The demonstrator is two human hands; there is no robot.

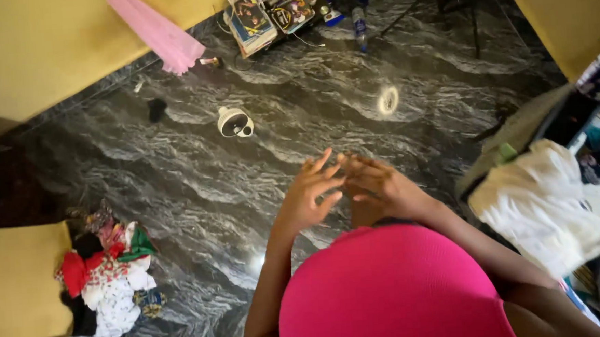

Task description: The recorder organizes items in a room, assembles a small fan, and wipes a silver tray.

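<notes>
Our left hand (309,194) and right hand (376,185) fingertips touching, both released and empty, small fan (234,122) at eleven o'clock, clothes pile (110,274) at eight o'clock

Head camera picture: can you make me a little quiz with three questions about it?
1. True or false: the left hand and the right hand are held together, fingertips touching, with nothing in them.
2. What small round thing lies on the dark marble floor ahead of the hands? A) a ball B) a small white fan C) a plate
3. Fill in: the pile of clothes lies on the floor to the person's ____.

Key:
1. True
2. B
3. left
</notes>
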